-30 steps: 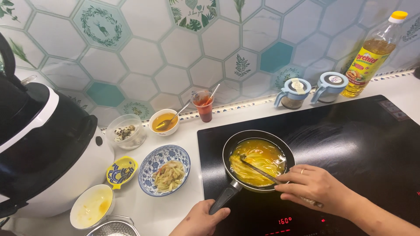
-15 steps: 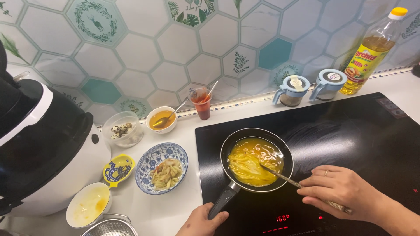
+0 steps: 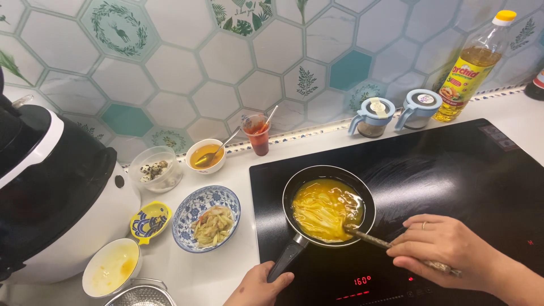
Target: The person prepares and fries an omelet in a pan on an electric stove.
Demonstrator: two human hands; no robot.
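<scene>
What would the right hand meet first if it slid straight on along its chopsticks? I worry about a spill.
Likely the frying pan: the right hand points its chopsticks left over the near rim into the yellow egg. Height over the rim is unclear.

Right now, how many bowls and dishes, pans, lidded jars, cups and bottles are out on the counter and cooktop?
Bowls and dishes: 5
Frying pan: 1
Lidded jars: 2
Cup of red sauce: 1
Oil bottle: 1
Total: 10
</scene>
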